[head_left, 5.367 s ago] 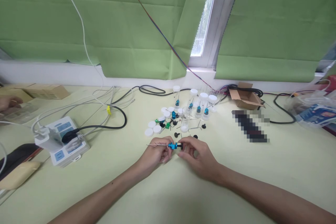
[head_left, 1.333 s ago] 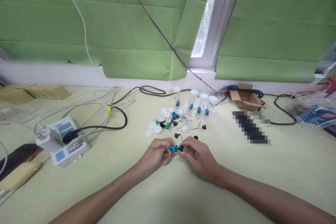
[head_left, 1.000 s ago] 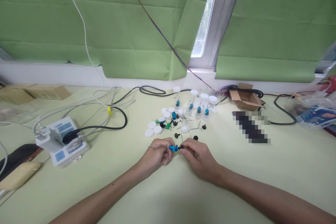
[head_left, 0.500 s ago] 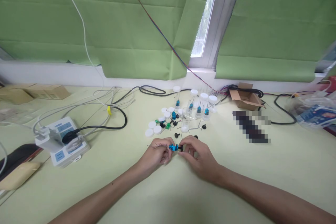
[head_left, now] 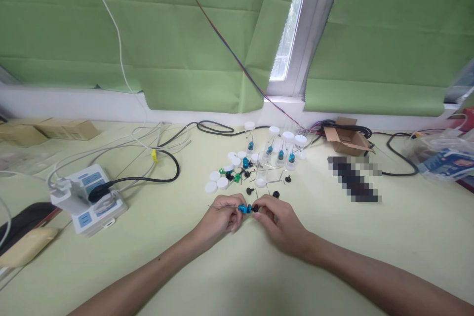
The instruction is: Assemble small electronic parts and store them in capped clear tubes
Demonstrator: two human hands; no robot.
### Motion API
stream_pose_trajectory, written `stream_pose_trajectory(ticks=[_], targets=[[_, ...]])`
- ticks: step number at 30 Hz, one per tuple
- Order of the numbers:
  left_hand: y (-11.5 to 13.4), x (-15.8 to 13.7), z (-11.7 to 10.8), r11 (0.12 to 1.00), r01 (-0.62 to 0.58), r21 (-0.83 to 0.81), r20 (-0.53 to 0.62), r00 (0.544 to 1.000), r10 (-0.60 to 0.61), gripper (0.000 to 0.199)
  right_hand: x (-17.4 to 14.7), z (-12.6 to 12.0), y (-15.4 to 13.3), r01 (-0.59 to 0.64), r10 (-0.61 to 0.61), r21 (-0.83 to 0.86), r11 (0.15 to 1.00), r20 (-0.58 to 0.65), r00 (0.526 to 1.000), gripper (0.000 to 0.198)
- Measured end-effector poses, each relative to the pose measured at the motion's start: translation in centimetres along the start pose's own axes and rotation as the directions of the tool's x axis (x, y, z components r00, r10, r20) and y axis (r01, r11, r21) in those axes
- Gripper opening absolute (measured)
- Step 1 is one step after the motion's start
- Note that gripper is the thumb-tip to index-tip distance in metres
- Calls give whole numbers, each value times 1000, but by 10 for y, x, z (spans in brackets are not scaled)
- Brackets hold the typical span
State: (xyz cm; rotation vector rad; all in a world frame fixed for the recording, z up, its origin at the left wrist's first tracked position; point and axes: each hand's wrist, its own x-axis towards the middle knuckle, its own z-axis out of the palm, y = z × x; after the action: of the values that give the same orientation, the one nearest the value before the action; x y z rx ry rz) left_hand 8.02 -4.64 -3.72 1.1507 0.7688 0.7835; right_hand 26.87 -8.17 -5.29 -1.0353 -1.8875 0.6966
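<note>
Between finger and thumb, my left hand [head_left: 223,218] grips a small blue metal clamp [head_left: 243,208]. A thin metal rod [head_left: 218,206] sticks out of it to the left. My right hand [head_left: 281,221] pinches the head of a black thumb screw [head_left: 255,208] at the clamp's right end. The screw lies in line with the clamp; how deep it sits I cannot tell. Just beyond my hands are loose black thumb screws [head_left: 250,191], white round caps [head_left: 211,187], green parts [head_left: 237,177] and an upright clear tube [head_left: 261,170].
Several clear tubes with white lids [head_left: 288,136] and blue parts inside stand farther back. At the left is a power strip [head_left: 87,207] with plugs and cables. An open cardboard box [head_left: 348,140] and a pixelated dark object [head_left: 353,180] are at the right.
My right fingers have shifted slightly around the screw head, and the back of that hand has turned a little. My left hand keeps its place on the blue clamp.
</note>
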Motion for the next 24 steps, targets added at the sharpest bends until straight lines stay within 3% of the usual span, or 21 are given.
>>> stream_pose_trajectory(ticks=[6, 10, 14, 24], targets=[[-2, 0, -1, 1000, 14, -13, -6, 1000, -14, 16, 1, 0, -3, -12, 12, -26, 1000, 3, 1000, 16], [-3, 1, -1, 1000, 19, -8, 2, 1000, -19, 16, 1, 0, -3, -27, 27, -4, 1000, 18, 999, 6], [-3, 1, -1, 1000, 5, -13, 7, 1000, -5, 18, -1, 0, -2, -27, 26, 32, 999, 11, 1000, 15], [0, 0, 1, 1000, 12, 1, 1, 1000, -12, 17, 0, 1, 0, 18, -19, 25, 1000, 1, 1000, 3]])
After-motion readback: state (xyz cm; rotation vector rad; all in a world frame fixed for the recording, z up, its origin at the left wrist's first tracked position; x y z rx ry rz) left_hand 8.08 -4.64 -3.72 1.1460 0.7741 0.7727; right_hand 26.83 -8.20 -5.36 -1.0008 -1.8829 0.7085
